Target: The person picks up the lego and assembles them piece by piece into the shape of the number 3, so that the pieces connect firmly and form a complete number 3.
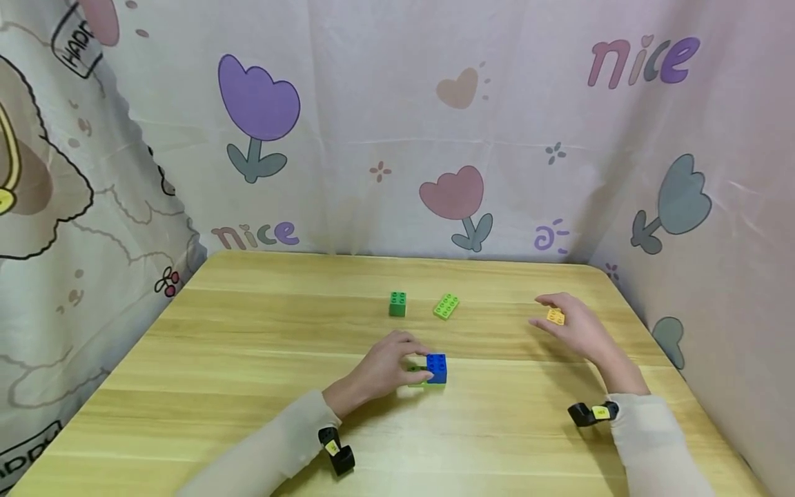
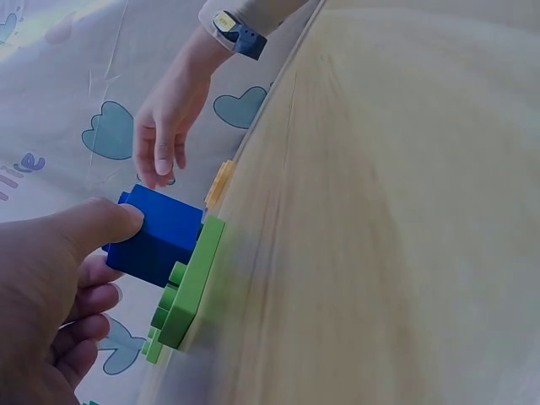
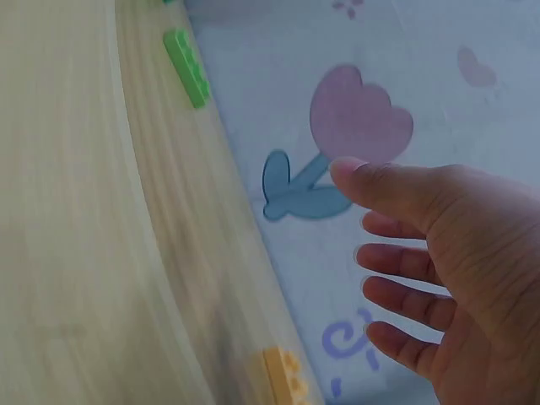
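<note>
One blue block (image 1: 437, 368) in left grip (image 1: 384, 366)

This is a curtained-off corner, home or studio I can't tell: flat light-yellow wood-grain table (image 1: 267, 304), w/ whitish fabric curtains (image 1: 354, 90), printed w/ tulips, hearts etc., at far, left & right sides.

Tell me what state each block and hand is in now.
Left hand: pinches blue block
Right hand: open, above yellow block
Blue block: atop lower green block
Lower green block: partly covered
Yellow block: unheld, studs up
Dark green block: unheld, studs up
Lime block: unheld, studs up
</note>
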The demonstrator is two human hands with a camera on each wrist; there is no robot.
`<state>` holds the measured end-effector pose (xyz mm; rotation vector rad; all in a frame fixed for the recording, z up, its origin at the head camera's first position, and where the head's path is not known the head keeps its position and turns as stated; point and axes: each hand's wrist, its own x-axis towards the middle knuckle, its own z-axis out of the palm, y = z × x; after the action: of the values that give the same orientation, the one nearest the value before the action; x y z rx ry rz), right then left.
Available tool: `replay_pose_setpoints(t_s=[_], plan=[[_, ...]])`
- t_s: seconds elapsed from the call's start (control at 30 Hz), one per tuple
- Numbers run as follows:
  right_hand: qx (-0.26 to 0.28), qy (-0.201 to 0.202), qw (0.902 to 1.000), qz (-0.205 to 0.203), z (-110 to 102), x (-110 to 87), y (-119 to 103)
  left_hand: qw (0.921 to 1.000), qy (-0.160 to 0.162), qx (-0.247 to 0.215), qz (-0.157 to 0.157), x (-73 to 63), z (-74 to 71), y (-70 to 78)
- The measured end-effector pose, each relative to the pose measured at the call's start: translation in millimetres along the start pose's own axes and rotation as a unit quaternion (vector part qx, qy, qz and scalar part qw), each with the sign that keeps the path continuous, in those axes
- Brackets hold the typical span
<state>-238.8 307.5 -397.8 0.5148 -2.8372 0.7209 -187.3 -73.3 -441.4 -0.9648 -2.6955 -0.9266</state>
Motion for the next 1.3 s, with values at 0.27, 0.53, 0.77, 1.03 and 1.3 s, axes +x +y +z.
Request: replay_pose_setpoints(t_s=[0.27,0.53,0.77,1.03,1.3], plan=[[-0.008,-0.005,0.9993,0.036,0,-4.6,26,0.9999,0.004,0.012,0.006,1.1,-0.9,1.3],[-0.024,-0.020,0.9969,0.072,-2,-12.6,53,0.9999,0.001,0.012,0.004,-0.3,0.8,1.2],[-0.036,-0.037,0.9946,0.090,-5,-17.5,65,0.9998,-0.003,-0.004,0.021,1.8,1.3,0.2],[-0.035,-0.041,0.9937,0.098,-1,-17.5,73,0.9996,-0.013,-0.023,-0.003,0.3,0.2,3.2],[-0.029,-0.043,0.9930,0.106,0,-18.6,75,0.9983,-0.032,-0.044,-0.021,0.8,0.2,3.8]])
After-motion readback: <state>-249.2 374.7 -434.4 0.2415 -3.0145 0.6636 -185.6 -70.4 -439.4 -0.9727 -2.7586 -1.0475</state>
